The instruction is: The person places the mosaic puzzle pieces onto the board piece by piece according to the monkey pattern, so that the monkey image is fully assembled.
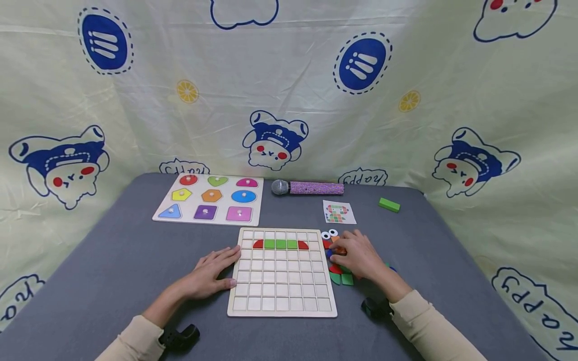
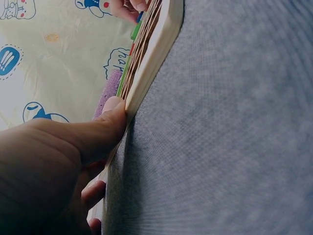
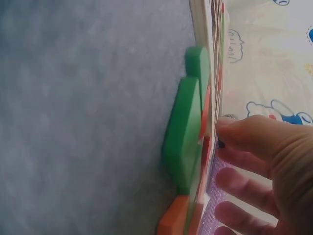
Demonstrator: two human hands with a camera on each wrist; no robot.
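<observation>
A pale wooden grid board (image 1: 280, 291) lies on the table, with a row of green squares (image 1: 281, 244) between two red quarter-round pieces (image 1: 258, 244). My left hand (image 1: 209, 273) rests against the board's left edge; its thumb (image 2: 110, 122) touches the side in the left wrist view. At the board's right side, my right hand (image 1: 361, 255) pinches a small blue piece (image 1: 329, 253) between thumb and forefinger, above loose pieces. Only a dark bit of that piece shows at the fingertips in the right wrist view. Green pieces (image 3: 183, 129) and an orange piece (image 3: 173, 218) lie beside the board.
Behind the board are a shape puzzle (image 1: 221, 199) at left and a glittery purple microphone (image 1: 316, 188). A pattern card (image 1: 339, 212) and a green block (image 1: 389, 205) lie at back right. Two round eye pieces (image 1: 326, 234) sit by the board's upper right corner.
</observation>
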